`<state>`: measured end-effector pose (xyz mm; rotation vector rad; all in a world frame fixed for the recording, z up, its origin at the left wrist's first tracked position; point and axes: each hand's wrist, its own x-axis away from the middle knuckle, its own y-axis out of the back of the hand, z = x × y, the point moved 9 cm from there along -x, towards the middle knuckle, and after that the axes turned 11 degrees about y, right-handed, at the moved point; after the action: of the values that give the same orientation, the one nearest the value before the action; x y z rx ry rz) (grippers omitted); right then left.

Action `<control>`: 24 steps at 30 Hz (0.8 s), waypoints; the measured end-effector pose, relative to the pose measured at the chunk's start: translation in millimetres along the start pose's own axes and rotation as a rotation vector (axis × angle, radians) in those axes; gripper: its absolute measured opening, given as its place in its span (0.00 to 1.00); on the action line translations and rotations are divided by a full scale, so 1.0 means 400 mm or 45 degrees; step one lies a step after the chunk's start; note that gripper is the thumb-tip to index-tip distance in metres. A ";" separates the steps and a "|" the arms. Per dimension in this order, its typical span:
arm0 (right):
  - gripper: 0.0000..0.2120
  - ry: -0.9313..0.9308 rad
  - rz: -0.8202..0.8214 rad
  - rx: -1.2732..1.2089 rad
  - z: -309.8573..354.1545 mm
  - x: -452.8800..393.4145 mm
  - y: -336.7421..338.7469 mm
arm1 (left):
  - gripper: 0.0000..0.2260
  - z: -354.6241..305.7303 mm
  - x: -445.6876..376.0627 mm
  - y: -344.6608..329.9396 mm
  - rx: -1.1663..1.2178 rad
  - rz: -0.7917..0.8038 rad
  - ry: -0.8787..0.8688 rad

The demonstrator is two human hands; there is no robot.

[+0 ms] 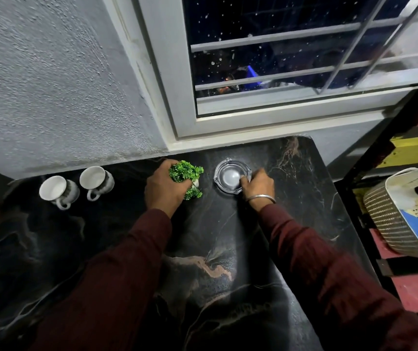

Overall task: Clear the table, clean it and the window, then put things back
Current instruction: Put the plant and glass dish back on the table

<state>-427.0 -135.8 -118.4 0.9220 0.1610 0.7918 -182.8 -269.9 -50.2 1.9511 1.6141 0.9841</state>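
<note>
At frame centre, the left hand (163,187) wraps its fingers around the small plant (186,173); the right hand (257,184) pinches the glass ashtray (230,176) rim.

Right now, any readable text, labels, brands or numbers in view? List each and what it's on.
None readable.
White basket lid: faint lines of print, too blurred to read.
Two cups, small plant, glass ashtray, table: no markings visible.

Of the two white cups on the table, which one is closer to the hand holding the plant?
The right-hand cup, nearer the wall. It stands between the other cup and the left hand gripping the small green plant.
</note>
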 end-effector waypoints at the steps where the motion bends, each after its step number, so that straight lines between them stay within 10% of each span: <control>1: 0.19 0.006 -0.031 0.018 0.001 0.004 0.007 | 0.17 -0.003 -0.002 0.000 -0.001 0.001 -0.001; 17: 0.04 0.453 -0.126 -0.105 0.165 0.055 0.003 | 0.36 -0.035 -0.016 -0.035 -0.113 0.109 -0.234; 24: 0.16 0.604 -0.084 0.250 0.172 0.066 -0.011 | 0.13 0.178 -0.047 -0.020 0.232 -0.106 0.129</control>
<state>-375.2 -164.2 -74.1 0.8938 0.6901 0.9347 -136.8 -278.1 -107.7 1.9594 1.8852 0.9455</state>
